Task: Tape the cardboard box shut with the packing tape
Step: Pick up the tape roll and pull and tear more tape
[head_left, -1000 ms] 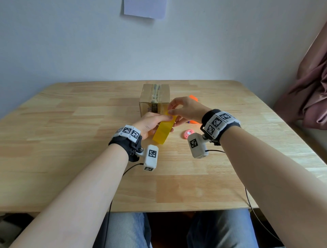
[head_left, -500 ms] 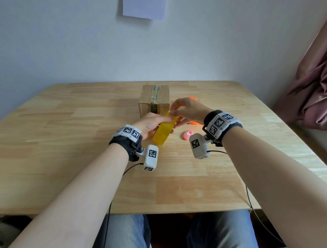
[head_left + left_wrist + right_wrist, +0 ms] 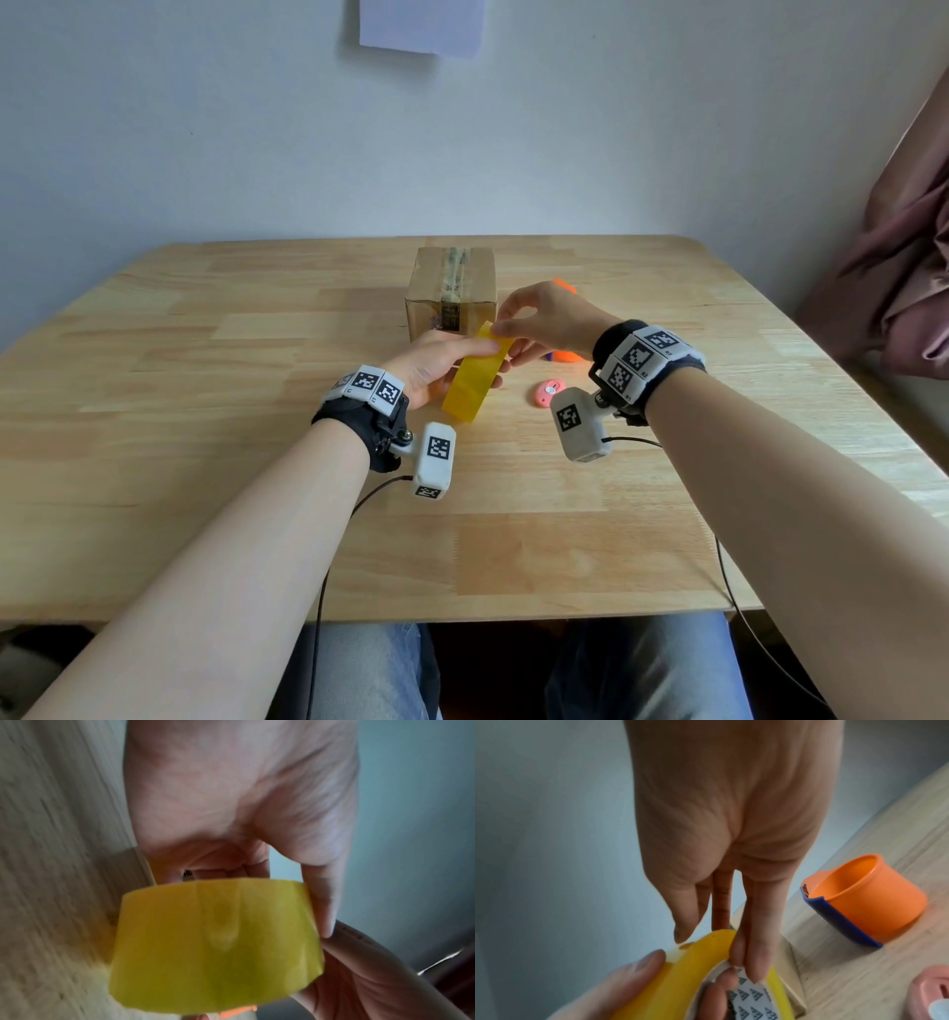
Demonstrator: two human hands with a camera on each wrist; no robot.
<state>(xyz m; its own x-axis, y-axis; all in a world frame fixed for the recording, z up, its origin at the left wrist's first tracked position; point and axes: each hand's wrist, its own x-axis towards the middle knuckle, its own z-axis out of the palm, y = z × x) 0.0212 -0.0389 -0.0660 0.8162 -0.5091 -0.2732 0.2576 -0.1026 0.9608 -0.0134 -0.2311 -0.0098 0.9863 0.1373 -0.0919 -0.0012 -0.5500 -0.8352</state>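
The box [image 3: 452, 293] stands on the desk [image 3: 205, 411] just beyond the grip, untaped with the yellow tape. The roll [image 3: 475, 372] is held by the left hand [image 3: 436, 367]; its end is being pinched by the right hand [image 3: 544, 321].

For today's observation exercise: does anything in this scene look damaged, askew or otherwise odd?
Mildly odd: the cardboard box already carries a worn, dark-smudged strip of old tape along its top seam and down its front. Otherwise nothing stands out; both hands hold the yellow tape roll normally.

Right hand [image 3: 547, 321] hides orange dispenser [image 3: 565, 356] partly.
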